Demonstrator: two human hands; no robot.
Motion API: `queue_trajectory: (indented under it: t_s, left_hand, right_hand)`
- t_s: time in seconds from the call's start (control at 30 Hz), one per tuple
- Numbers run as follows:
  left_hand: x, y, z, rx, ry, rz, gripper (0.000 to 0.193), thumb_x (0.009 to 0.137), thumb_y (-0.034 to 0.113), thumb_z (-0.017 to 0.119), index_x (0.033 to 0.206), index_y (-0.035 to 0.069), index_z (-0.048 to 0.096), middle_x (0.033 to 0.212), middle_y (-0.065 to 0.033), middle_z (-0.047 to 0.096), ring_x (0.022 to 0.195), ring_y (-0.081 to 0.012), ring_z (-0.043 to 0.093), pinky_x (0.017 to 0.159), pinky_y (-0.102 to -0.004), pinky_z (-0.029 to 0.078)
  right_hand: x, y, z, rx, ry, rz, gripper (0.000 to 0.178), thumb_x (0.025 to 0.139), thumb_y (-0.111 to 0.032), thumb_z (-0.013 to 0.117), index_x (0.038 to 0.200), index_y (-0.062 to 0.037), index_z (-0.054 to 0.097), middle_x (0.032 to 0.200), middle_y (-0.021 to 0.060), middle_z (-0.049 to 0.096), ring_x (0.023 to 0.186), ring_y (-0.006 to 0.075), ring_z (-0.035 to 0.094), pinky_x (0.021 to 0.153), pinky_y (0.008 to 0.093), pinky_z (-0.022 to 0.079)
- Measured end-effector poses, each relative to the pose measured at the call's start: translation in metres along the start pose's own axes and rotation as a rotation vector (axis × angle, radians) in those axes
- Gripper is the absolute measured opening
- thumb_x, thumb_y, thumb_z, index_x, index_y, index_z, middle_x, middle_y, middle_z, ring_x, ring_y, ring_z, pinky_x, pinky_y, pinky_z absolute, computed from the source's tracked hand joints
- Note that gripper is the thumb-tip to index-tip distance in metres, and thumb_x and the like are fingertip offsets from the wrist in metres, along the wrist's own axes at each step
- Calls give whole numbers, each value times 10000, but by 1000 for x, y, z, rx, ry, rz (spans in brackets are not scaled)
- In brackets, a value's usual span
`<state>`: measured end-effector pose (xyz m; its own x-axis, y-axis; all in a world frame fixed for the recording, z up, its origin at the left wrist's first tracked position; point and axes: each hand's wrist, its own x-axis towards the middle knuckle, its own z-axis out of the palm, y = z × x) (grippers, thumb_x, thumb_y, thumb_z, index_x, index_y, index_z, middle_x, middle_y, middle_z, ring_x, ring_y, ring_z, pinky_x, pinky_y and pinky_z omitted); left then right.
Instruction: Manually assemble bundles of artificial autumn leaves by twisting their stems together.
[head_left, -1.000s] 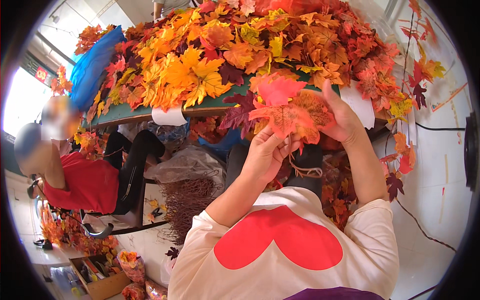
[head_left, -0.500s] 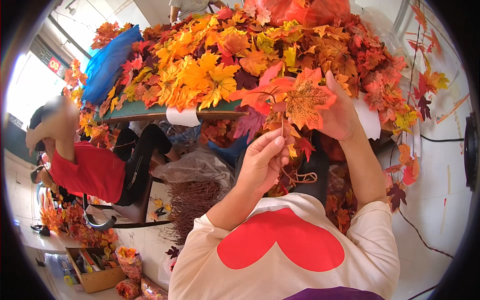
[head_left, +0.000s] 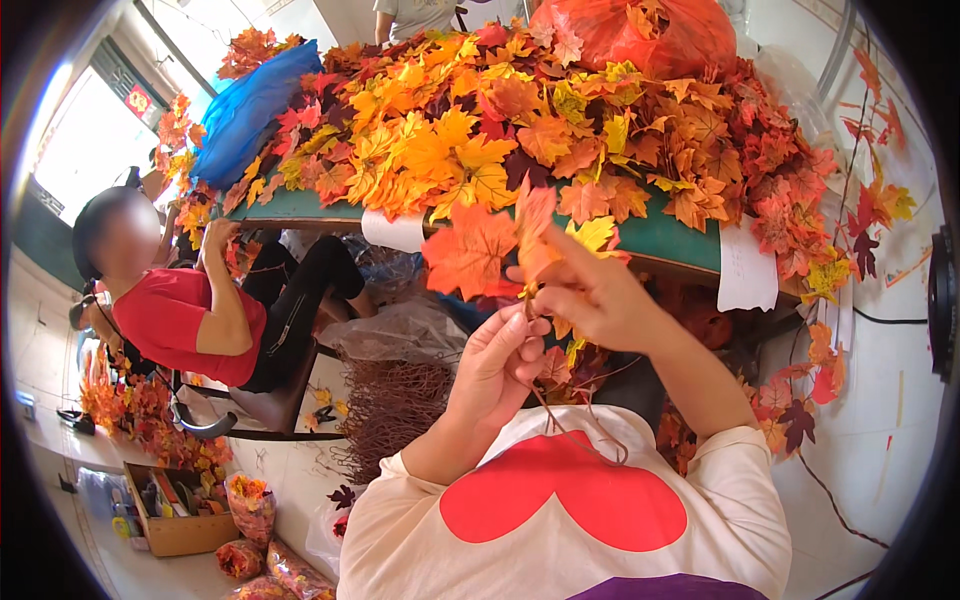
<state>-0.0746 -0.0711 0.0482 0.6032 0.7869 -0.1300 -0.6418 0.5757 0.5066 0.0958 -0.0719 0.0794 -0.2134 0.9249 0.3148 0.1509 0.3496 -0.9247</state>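
Pinches orange-and-yellow leaf spray point(head_left: 470, 250) low between left fingers point(head_left: 498, 344) and right fingers point(head_left: 572, 306). Beyond fingers: green desk point(head_left: 678, 230), heaped leaves point(head_left: 540, 130), red bag point(head_left: 650, 42). Left of fingers: seated co-worker point(head_left: 185, 330), white floor point(head_left: 290, 480).

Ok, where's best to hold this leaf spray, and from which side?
Probably pinch the leaf spray by its thin brown stem, just below the leaves, from the lower left, as the left hand does: the leaves fan out above, bare stem trails beneath, and the right hand crowds the other side.
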Motion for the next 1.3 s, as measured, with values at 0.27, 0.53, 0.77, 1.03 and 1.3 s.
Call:
queue_trajectory:
  t_s: [0.27, 0.53, 0.77, 1.03, 1.3]
  left_hand:
    - [27, -30, -53, -21, 217, -268, 163, 875, 128, 511, 1008, 41, 548, 840, -14, 570, 598, -17, 436, 470, -124, 343]
    - [70, -21, -47, 2, 189, -131, 181, 880, 145, 504, 1012, 22, 526, 842, -33, 552, 610, -32, 464, 461, -113, 360]
    - [95, -5, -40, -128, 136, -67, 178, 864, 134, 534, 1002, 21, 539, 837, -35, 569, 608, -54, 473, 472, -140, 379]
    - [97, -10, -38, -163, 135, -79, 188, 871, 136, 521, 1014, 15, 520, 849, -51, 551, 622, -62, 464, 475, -136, 379]
    - [90, -4, -40, -229, 107, -136, 212, 871, 144, 523, 1037, 13, 498, 848, -50, 546, 624, -64, 455, 467, -134, 372]
  right_hand:
    - [17, 92, 8, -119, 5, 308, 415, 787, -66, 590, 1164, 44, 454, 672, 57, 621, 580, 99, 581, 534, 220, 458]
    - [34, 96, -1, 122, 168, 235, 361, 812, -59, 563, 1146, 20, 450, 856, 85, 619, 664, 64, 555, 595, 193, 454]
    - [70, 95, -59, -70, 355, 217, 217, 859, -103, 496, 1034, 12, 555, 856, 39, 627, 512, 32, 480, 465, 201, 420]
    - [192, 137, -105, -1018, 655, 132, 269, 799, -233, 595, 976, -31, 609, 894, 174, 599, 801, 299, 590, 684, 377, 475]
    - [225, 152, -132, -605, 535, 205, 265, 710, -316, 694, 758, -58, 655, 553, 51, 571, 499, 172, 522, 536, 320, 406]
